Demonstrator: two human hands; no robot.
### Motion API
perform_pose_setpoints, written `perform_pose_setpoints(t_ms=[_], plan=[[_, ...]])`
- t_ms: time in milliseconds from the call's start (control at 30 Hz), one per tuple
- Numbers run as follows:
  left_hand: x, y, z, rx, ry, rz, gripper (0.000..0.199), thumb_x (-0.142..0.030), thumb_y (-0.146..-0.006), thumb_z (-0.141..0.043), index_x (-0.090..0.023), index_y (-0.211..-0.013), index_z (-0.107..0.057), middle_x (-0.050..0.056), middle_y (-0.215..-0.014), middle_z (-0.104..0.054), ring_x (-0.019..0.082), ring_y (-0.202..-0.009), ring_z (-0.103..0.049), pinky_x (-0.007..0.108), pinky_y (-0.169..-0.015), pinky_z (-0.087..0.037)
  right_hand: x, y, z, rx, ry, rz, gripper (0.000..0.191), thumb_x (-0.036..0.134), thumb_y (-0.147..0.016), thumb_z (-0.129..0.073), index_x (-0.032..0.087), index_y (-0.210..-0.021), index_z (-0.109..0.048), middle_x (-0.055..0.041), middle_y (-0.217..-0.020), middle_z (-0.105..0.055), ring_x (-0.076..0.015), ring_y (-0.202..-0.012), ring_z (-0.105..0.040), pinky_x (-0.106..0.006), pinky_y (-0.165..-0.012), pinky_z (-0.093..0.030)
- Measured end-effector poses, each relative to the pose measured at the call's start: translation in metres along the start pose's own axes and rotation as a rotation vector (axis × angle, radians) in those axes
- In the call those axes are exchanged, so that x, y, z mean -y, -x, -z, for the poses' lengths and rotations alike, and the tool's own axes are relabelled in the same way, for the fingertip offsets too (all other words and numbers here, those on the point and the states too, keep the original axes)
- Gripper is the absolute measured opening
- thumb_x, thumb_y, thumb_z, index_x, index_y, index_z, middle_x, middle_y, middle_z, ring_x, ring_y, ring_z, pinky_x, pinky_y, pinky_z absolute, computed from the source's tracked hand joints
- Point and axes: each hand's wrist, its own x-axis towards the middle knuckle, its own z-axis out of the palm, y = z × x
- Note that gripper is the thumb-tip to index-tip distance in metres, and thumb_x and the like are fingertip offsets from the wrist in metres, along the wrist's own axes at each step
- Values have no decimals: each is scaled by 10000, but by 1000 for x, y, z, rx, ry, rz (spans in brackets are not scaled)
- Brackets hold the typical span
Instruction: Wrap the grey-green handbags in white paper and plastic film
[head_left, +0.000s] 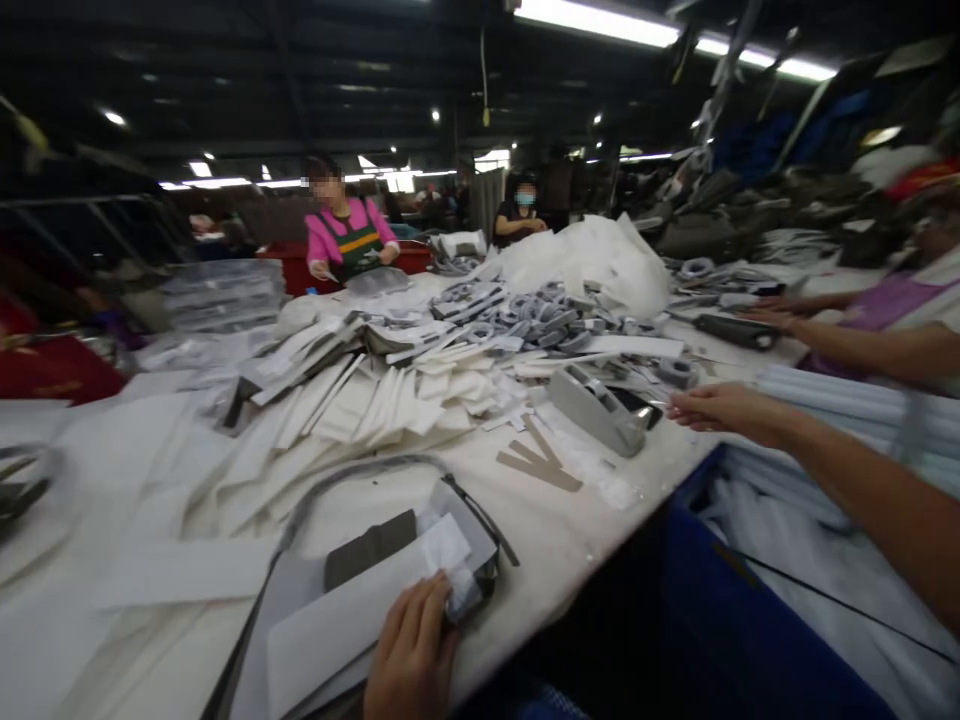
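- White panel [341, 625], one, smooth, flat and rectangular, lies slantwise on a pale grey bundle [251, 630] at the table's near edge; its far end runs up just beside the left hand.
- Brownish-grey patch [371, 548], one, matte and flat, sits along the panel's far side.
- Left hand [412, 645] rests with fingers together over the panel's right-hand edge; its thumb is hidden, so I cannot tell how firmly it grips.
- Crinkled plastic [450, 555], translucent and shiny, covers the panel's far end, touching the left fingertips.
- Brown strips [538, 468], three, thin and straight, fan out on the table.
- Grey dispenser [596, 410], one, hard and wedge-shaped, stands beyond the strips.
- Right hand [716, 412], well apart from the panel, is just beside the dispenser, fingers drawn narrow; I cannot tell whether they hold anything thin.
- Blue bin [742, 610], one, contains pale, soft-looking material.
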Motion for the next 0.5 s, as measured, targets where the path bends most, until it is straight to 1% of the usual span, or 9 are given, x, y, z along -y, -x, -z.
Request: perform_pose_setpoints(t_ms=[33, 67, 100, 167, 233, 367, 433, 500], plan=[[3, 0, -2, 1, -1, -45, 339, -147, -936, -526, -196, -1262, -608, 33, -1198, -709, 233, -1093, -640, 359, -1012, -477, -11, -4, 10, 89, -45, -63, 396, 360, -986, -538, 39, -854, -727, -168, -822, -726, -137, -698, -696, -265, -655, -534], [5, 0, -3, -1, -4, -75, 341, -143, -937, -529, -192, -1265, -605, 35, -1196, -710, 230, -1087, -642, 355, -1012, -473, -19, -8, 16, 171, -102, -112, 408, 363, -969, -552, 23, -834, -735, -206, -828, -733, -142, -690, -700, -269, -648, -524], [6, 0, -3, -9, -9, -93, 337, -136, -937, -528, -191, -1260, -607, 36, -1185, -713, 226, -1075, -647, 349, -1008, -473, -26, -11, 18, 226, -158, -143, 410, 366, -958, -559, 16, -844, -741, -236, -867, -737, -146, -700, -705, -272, -657, -522], [6, -1, -3, -35, -17, -102, 330, -125, -937, -524, -194, -1247, -614, 34, -1161, -722, 217, -1050, -657, 337, -993, -477, -40, -13, 11, 257, -250, -161, 387, 371, -950, -570, 34, -877, -746, -251, -950, -740, -149, -735, -711, -264, -691, -535], [5, -3, -1, -55, -8, -93, 330, -119, -939, -522, -199, -1245, -615, 34, -1151, -726, 212, -1041, -660, 334, -992, -475, -56, -12, -3, 248, -316, -156, 345, 381, -921, -619, 69, -850, -747, -236, -951, -747, -160, -739, -716, -251, -686, -550], [6, -4, 0, -51, -11, -120, 342, -110, -937, -525, -192, -1260, -604, 36, -1153, -726, 211, -1042, -657, 338, -1000, -466, -85, -16, -32, 172, -353, -136, 265, 403, -802, -745, 140, -771, -728, -163, -848, -764, -186, -689, -716, -260, -625, -582], [7, -3, 0, -30, -47, -128, 339, -114, -936, -535, -185, -1261, -603, 36, -1162, -723, 213, -1051, -652, 338, -1001, -459, -94, -22, -39, 121, -327, -123, 244, 396, -770, -752, 154, -777, -718, -127, -805, -764, -187, -674, -711, -270, -616, -583], [7, -2, 1, -3, -72, -111, 323, -129, -945, -537, -177, -1257, -604, 38, -1182, -715, 218, -1072, -641, 345, -1011, -448, -98, -25, -39, 83, -275, -101, 215, 373, -748, -744, 162, -779, -714, -91, -755, -756, -184, -656, -703, -272, -618, -572]])
